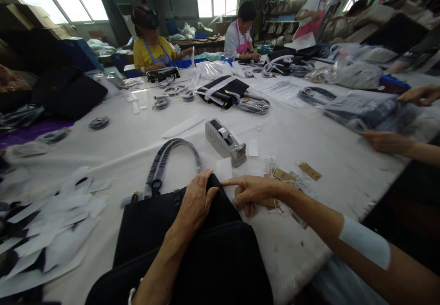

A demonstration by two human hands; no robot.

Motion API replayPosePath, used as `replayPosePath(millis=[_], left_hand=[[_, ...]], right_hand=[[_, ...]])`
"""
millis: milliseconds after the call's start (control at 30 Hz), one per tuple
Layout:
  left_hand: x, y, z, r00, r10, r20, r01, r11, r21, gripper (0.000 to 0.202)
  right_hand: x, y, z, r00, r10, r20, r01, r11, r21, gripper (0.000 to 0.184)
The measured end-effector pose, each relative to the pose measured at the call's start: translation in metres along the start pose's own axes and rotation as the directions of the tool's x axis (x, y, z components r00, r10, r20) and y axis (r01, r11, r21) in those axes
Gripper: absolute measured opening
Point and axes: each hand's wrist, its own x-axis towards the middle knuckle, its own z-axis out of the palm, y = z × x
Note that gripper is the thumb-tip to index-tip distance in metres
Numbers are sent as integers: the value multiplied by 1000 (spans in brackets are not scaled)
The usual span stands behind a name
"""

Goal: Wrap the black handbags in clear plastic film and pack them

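While the left hand [195,202] lies spread on the top edge of the black handbag [144,222], fingers loosely bent over it and clasping nothing, the right hand [252,193] sits just beside the bag's right corner on the white desk [309,131]. Its forefinger points left at the bag, the other fingers curled over brown hang tags [282,175]; whether they pinch one is unclear. The bag's handle [158,160] arches away toward the tape dispenser [225,142].
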Motion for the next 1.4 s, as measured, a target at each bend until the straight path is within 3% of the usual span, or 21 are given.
replayPosePath(millis=[33, 100, 200, 300, 400, 567, 600, 667, 733, 800, 867, 900, 933, 967, 1033, 1067, 1167, 1233, 1300, 1400], left_hand=[[0, -2, 1, 999, -38, -8, 38, 999, -20, 38], [1, -4, 2, 995, -95, -27, 93, 994, -52, 34], [7, -2, -1, 976, -207, -63, 202, 976, -77, 24], [12, 2, -6, 940, -341, -9, 339, 936, -91, 20], [15, 4, -10, 914, -400, 65, 405, 898, -173, 15], [14, 5, -12, 931, -364, -32, 350, 914, -206, 15], [13, 4, -11, 936, -346, -61, 329, 925, -191, 14], [13, 1, -9, 947, -303, -107, 278, 940, -198, 12], [14, -3, -6, 956, -269, -118, 232, 938, -257, 11], [14, -5, -5, 964, -252, -88, 210, 919, -333, 12], [15, -7, -4, 969, -243, -44, 210, 904, -372, 13], [16, -6, -4, 970, -241, -31, 213, 905, -368, 13], [16, -6, -4, 970, -241, -27, 217, 912, -348, 13], [17, -6, -4, 969, -246, -29, 224, 922, -314, 13], [18, -5, -5, 963, -266, -38, 249, 938, -241, 13], [18, -4, -5, 961, -276, -37, 262, 941, -214, 12], [16, -5, -2, 965, -260, -18, 255, 956, -149, 8], [15, -5, 0, 979, -205, 14, 205, 975, -85, 20], [13, -7, 2, 986, -155, 65, 157, 987, -23, 28], [12, -9, 2, 981, -166, 101, 164, 986, 28, 19]], right_hand=[[1, -2, 0, 992, -10, -122, 10, 1000, 3, 78], [8, -4, 2, 932, -50, -359, 60, 998, 18, 80], [22, -3, 8, 853, -113, -509, 136, 991, 9, 92], [29, -3, 12, 856, -155, -494, 154, 987, -44, 99], [32, -4, 12, 892, -179, -416, 124, 980, -156, 98], [39, 0, 20, 966, -186, -181, 156, 973, -170, 85], [40, 1, 23, 970, -179, -166, 155, 976, -150, 83], [39, 2, 28, 955, -161, -247, 131, 982, -134, 81], [31, 1, 31, 886, -187, -424, 112, 974, -197, 84], [18, 2, 32, 749, -293, -594, 106, 938, -330, 88], [2, 7, 34, 614, -361, -702, 69, 911, -408, 73], [-6, 12, 36, 589, -331, -738, 35, 922, -386, 56], [-14, 18, 39, 606, -255, -753, -3, 947, -323, 38], [-20, 25, 43, 662, -148, -735, -40, 972, -231, 23], [-28, 39, 53, 781, 53, -622, -92, 995, -32, 18], [-30, 45, 59, 814, 106, -571, -94, 994, 50, 21], [-30, 51, 71, 834, 126, -537, -31, 983, 182, 29], [-29, 49, 73, 848, 121, -516, -11, 977, 211, 32], [-29, 46, 72, 871, 132, -473, -29, 975, 219, 35], [-30, 44, 67, 892, 178, -415, -100, 974, 202, 38]])
